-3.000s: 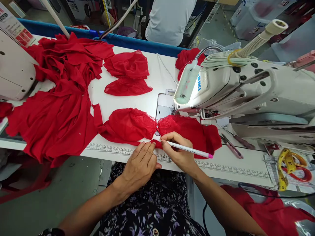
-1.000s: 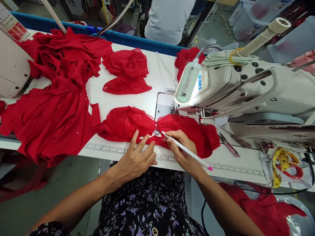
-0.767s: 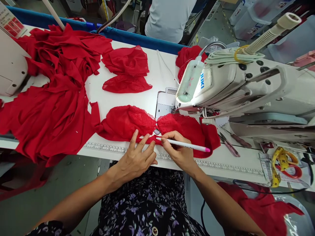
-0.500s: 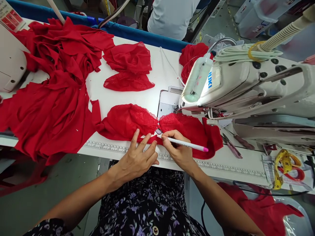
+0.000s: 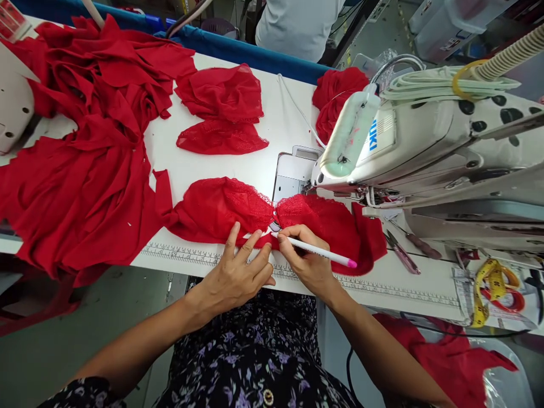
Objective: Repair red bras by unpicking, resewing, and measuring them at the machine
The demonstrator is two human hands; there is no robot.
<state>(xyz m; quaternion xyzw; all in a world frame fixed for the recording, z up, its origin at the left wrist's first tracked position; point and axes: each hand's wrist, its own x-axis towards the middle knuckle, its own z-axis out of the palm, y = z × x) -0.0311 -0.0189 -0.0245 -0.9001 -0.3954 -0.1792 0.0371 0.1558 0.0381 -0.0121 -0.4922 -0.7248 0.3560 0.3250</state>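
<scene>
Red lace bra piece [image 5: 229, 207] marked with white pencil [image 5: 321, 254].

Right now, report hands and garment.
Left hand flat, pressing red lace bra piece at lower edge. Right hand gripping white marking pencil, tip at centre seam. Sewing machine head just behind.

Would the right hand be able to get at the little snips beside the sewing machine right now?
Probably yes: the snips lie uncovered on the table, just past the red lace piece, close to the right hand. That hand grips a pen, though, which may hamper it.
</scene>
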